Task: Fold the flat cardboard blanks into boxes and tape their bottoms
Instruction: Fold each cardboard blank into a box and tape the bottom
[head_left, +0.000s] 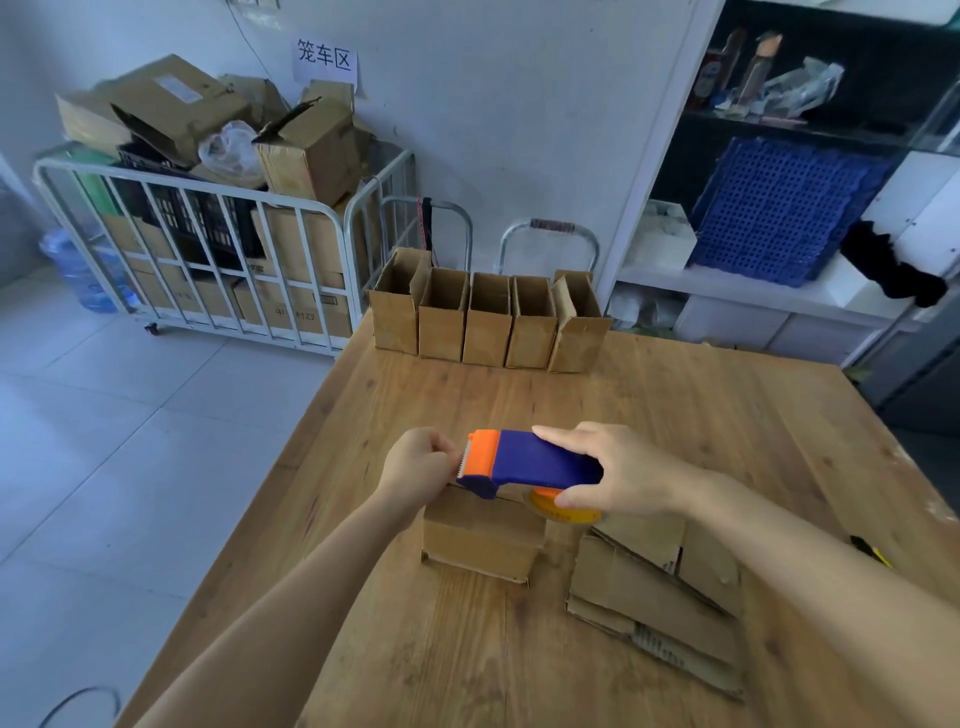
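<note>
Tape running crooked is my worry. My right hand has its fingers wrapped round the blue-and-orange plastic tape dispenser. My left hand curls at its toothed end; whether it pinches tape, I cannot tell. The upturned brown cardboard box sits below, with the flat cardboard blanks at its four o'clock. An off-line pull would miss the seam.

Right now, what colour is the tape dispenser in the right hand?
The tape dispenser has a blue body and an orange cutter end; head view.
</note>
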